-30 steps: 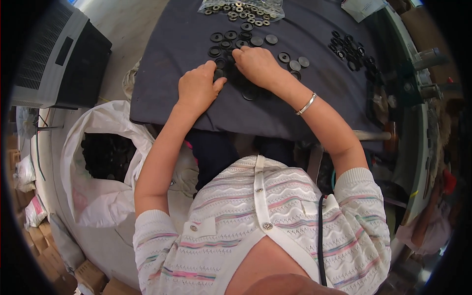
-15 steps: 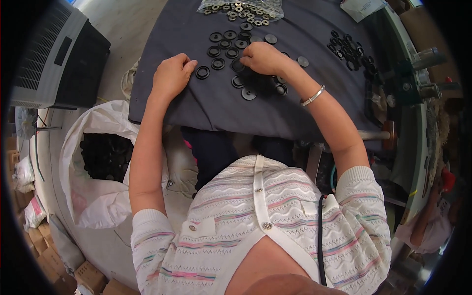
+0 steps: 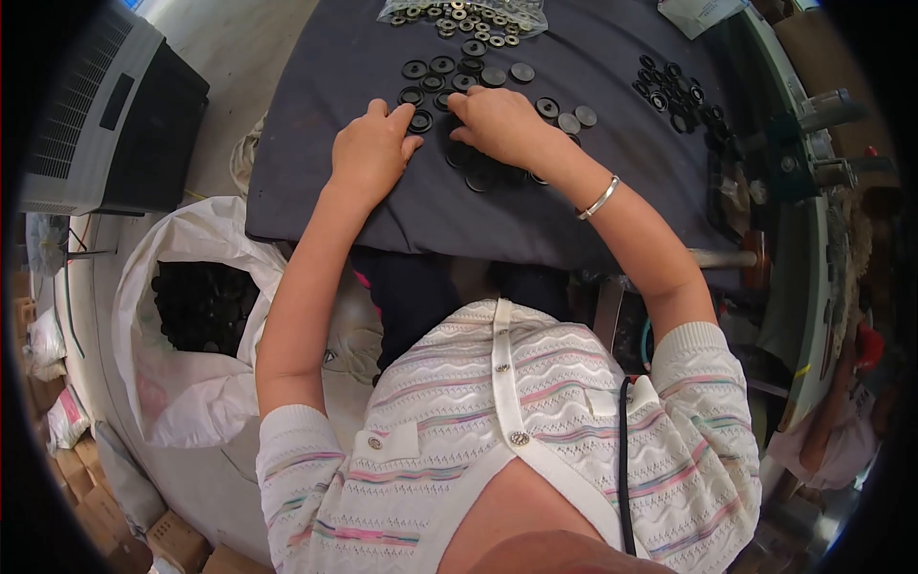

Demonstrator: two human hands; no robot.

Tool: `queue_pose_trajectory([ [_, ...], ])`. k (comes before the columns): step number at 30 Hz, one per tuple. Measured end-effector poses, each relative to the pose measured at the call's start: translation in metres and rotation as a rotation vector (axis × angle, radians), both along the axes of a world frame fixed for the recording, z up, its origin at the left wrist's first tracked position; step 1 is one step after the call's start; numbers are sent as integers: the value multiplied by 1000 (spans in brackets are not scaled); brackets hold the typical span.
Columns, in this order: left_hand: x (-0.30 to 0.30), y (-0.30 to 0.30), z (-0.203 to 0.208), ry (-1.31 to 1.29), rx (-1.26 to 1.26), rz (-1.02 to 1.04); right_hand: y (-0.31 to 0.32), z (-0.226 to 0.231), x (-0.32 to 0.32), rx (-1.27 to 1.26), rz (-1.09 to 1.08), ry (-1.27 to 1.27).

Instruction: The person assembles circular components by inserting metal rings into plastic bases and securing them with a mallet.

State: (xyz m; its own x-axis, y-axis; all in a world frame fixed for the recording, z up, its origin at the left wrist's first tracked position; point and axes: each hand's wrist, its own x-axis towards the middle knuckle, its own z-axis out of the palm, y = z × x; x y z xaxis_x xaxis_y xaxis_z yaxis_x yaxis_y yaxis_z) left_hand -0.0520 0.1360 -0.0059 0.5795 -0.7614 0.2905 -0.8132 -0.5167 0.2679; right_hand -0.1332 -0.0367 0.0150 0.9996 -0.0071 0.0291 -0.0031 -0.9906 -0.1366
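Observation:
Black round discs and rings lie in a loose group on a dark grey cloth. My left hand point(image 3: 371, 148) is at the left side of this group. Its thumb and forefinger are apart beside a black ring-shaped disc point(image 3: 419, 121), and the forefinger seems to touch its edge. Across from it, my right hand point(image 3: 502, 122) reaches over the group with bent fingers pointing left. Its palm hides what is under or between the fingertips. A few black discs point(image 3: 480, 179) show below that hand, and grey discs point(image 3: 569, 123) lie to its right.
A clear bag of metal rings point(image 3: 478, 19) lies at the table's far edge. Small black rings point(image 3: 669, 91) are heaped at the right, near a green metal fixture point(image 3: 794, 172). An open white sack point(image 3: 201, 407) of black parts stands left of me, below a grey appliance point(image 3: 115, 105).
My left hand has moved right to the ring-shaped disc, covering where another ring lay. My right hand has shifted slightly left and down, covering more discs.

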Motion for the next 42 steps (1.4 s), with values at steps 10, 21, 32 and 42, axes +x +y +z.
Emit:
queue_pose_trajectory([
  [10,4,2,-3,47,-113,9,-5,-7,-1,92,6,-131],
  [21,-2,-19,0,43,44,-30,-31,28,-33,1900,-345,-117],
  [32,13,6,-16,121,-296,-48,15,11,48,-91,112,20],
  [42,27,33,-15,2040,-1440,-292,23,-7,46,58,171,-137],
])
